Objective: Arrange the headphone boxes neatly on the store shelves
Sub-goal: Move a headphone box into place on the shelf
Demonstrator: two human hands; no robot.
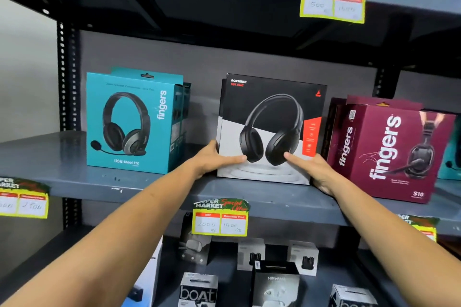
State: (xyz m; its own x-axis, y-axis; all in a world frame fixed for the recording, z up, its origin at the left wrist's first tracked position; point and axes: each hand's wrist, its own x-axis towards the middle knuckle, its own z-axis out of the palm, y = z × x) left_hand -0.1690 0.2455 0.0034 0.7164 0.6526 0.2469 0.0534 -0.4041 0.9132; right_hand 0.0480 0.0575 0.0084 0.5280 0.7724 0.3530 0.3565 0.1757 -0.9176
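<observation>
Black-and-white headphone box (270, 127) stands upright on the grey shelf (149, 184) between a teal box (132, 122) and a maroon box (389, 149), gripped at its lower corners by the left hand (214, 159) and right hand (314, 169).

Teal box (451, 157) cut by right edge, price tag (22, 198) cropped left, boxes behind maroon box (389, 149) mostly hidden
</observation>
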